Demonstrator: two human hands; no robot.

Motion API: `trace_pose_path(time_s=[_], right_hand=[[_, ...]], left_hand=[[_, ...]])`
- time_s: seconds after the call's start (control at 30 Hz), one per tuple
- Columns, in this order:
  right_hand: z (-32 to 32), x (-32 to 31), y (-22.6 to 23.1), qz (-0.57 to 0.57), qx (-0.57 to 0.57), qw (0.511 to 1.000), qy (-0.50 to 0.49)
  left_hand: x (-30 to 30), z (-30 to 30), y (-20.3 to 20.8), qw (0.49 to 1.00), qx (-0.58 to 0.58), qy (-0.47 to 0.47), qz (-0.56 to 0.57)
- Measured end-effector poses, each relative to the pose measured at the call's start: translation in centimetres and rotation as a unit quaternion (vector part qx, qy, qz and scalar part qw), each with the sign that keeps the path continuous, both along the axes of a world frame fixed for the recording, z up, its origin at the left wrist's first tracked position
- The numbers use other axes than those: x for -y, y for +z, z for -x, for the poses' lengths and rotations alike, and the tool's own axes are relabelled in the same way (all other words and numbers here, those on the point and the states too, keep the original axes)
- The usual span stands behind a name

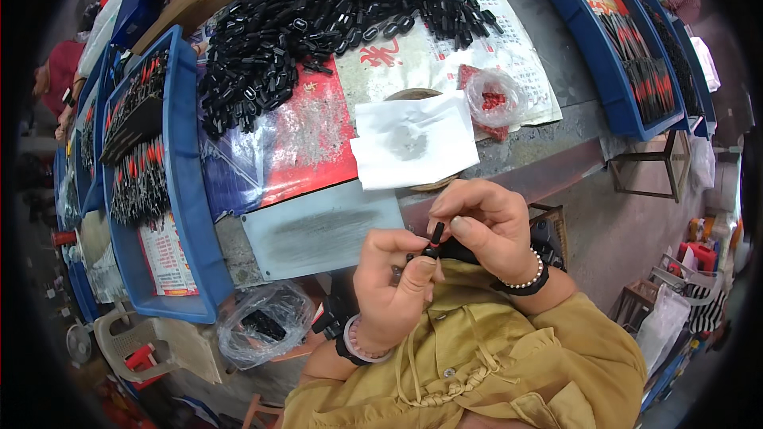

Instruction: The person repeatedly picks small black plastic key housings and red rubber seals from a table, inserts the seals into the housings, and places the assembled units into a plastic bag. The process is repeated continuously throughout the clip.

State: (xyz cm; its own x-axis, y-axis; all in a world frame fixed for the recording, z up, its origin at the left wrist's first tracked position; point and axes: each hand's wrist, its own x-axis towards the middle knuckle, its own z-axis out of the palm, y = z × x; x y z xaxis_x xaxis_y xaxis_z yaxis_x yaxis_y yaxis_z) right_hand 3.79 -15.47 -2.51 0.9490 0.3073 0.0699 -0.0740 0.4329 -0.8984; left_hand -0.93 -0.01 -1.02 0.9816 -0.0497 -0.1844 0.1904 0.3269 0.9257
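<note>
Just in front of my body, my left hand (397, 278) pinches a small slim black part (437, 236) with a red band on it. The part stands tilted upward between thumb and fingers. More dark bits show among the curled fingers of that hand. My right hand (493, 226) is close beside it, thumb and forefinger curled around the part's upper tip. Whatever those fingertips hold, if anything, is too small to make out. Below both hands lies the ochre cloth of my clothing.
A big heap of black loop-shaped parts (334, 12) covers the far table. Nearer lie a white paper (413, 143), a clear bag with red bits (494, 101) and a smudged pale plate (322, 230). Blue crates (208, 214) flank the table. A plastic bag (262, 326) sits lower left.
</note>
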Motion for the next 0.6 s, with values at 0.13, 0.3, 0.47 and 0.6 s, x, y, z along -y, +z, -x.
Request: trace_pose_path(time_s=[0.13, 0.3, 0.47, 0.6], right_hand=[[-0.4, 0.3, -0.1, -0.01, -0.045, 0.998, 0.042], [-0.7, 0.2, 0.0, -0.015, -0.068, 0.996, 0.054], [-1.1, 0.3, 0.0, -0.027, -0.112, 0.988, 0.106], [-1.4, 0.5, 0.2, -0.031, -0.134, 0.984, 0.11]], left_hand=[[-0.2, -0.2, -0.1, 0.998, -0.027, -0.022, 0.045], [-0.4, -0.5, -0.5, 0.992, -0.062, -0.045, 0.098], [-0.1, -1.1, -0.7, 0.979, -0.111, -0.037, 0.166], [0.4, -1.5, -0.4, 0.983, -0.118, -0.041, 0.136]])
